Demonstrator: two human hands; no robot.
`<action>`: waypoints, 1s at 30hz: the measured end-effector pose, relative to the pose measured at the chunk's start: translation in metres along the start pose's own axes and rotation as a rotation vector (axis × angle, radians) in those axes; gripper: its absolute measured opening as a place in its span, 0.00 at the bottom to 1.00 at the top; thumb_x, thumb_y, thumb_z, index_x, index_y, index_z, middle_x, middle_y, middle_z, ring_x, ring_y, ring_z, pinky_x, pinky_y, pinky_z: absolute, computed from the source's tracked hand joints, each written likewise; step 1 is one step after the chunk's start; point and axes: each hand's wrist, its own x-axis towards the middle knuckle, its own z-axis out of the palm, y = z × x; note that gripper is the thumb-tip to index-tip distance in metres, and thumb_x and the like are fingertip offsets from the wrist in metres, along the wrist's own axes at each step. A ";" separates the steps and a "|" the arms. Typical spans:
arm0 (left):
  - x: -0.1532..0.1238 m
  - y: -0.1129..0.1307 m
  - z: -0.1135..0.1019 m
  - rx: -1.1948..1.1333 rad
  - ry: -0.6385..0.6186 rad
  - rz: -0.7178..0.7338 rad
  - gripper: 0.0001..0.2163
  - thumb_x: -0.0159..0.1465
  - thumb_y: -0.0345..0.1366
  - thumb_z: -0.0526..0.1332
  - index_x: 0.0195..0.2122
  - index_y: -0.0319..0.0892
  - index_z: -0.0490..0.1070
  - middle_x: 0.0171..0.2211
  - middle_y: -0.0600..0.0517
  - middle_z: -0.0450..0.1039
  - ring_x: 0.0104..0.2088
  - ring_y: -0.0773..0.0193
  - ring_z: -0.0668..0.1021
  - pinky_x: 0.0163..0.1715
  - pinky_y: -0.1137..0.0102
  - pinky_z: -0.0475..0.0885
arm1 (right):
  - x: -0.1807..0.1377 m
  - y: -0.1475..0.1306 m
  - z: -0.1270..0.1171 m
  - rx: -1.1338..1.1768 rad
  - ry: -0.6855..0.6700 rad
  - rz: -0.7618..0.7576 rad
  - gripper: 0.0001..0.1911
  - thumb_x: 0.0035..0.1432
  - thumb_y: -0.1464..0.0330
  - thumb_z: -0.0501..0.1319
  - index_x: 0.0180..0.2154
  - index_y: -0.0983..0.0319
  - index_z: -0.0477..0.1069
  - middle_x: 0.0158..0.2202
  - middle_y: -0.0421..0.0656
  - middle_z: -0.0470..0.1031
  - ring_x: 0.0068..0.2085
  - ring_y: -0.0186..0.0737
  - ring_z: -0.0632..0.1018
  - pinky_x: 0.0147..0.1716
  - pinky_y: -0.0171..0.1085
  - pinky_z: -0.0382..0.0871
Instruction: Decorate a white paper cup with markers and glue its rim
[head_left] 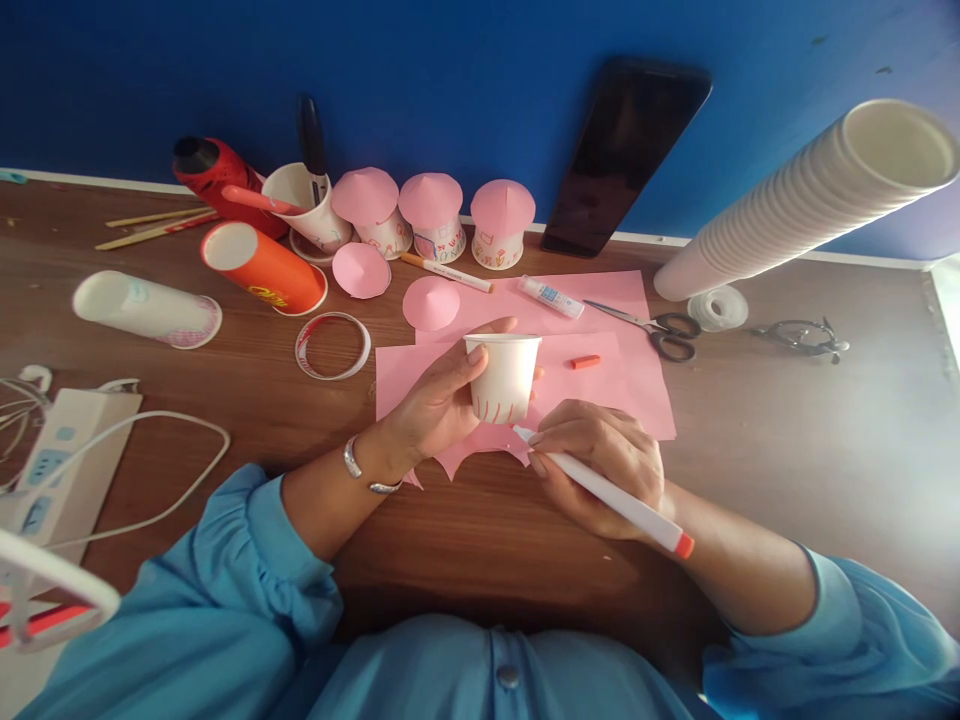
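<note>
My left hand (pixel 451 390) is closed around a white paper cup (pixel 507 375), which stands upright in the grip with short orange strokes along its lower edge. In my right hand (pixel 600 465) is a white felt-tip pen (pixel 619 498) with an orange end; its tip points at the bottom of the cup, and whether it touches I cannot tell. The pen's orange cap (pixel 586 362) lies behind on pink paper (pixel 645 385). Farther back stand several small cups with pink cone tops (pixel 503 205). A loose pink cone (pixel 431 303) rests in front of them.
A glue stick (pixel 551 297), scissors (pixel 645 325) and a tape roll (pixel 718 308) lie behind the hands. A tall cup stack (pixel 795 205) and a phone (pixel 626 150) lean near the blue wall. At left are an orange cup (pixel 262 268), a tape ring (pixel 332 346) and a power strip (pixel 67 470).
</note>
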 end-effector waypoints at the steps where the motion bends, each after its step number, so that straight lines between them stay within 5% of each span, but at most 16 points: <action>1: 0.000 0.000 0.000 0.000 -0.004 0.000 0.32 0.68 0.48 0.73 0.71 0.52 0.69 0.54 0.47 0.83 0.49 0.52 0.86 0.45 0.63 0.80 | 0.000 0.000 0.000 0.004 0.009 0.012 0.11 0.65 0.78 0.64 0.44 0.58 0.72 0.30 0.40 0.79 0.29 0.38 0.82 0.26 0.37 0.79; 11: 0.000 0.002 0.001 -0.060 -0.009 -0.004 0.34 0.66 0.48 0.75 0.71 0.53 0.69 0.52 0.47 0.84 0.48 0.51 0.86 0.48 0.58 0.82 | 0.001 0.003 0.000 -0.090 0.097 0.025 0.10 0.65 0.77 0.65 0.43 0.57 0.73 0.31 0.40 0.80 0.30 0.39 0.84 0.27 0.37 0.79; 30: -0.002 0.003 0.001 -0.022 -0.015 -0.007 0.33 0.68 0.51 0.72 0.72 0.51 0.69 0.62 0.42 0.80 0.54 0.46 0.86 0.48 0.58 0.83 | 0.000 0.002 0.000 -0.072 0.061 0.018 0.09 0.66 0.77 0.64 0.43 0.58 0.72 0.31 0.41 0.80 0.30 0.39 0.83 0.28 0.37 0.80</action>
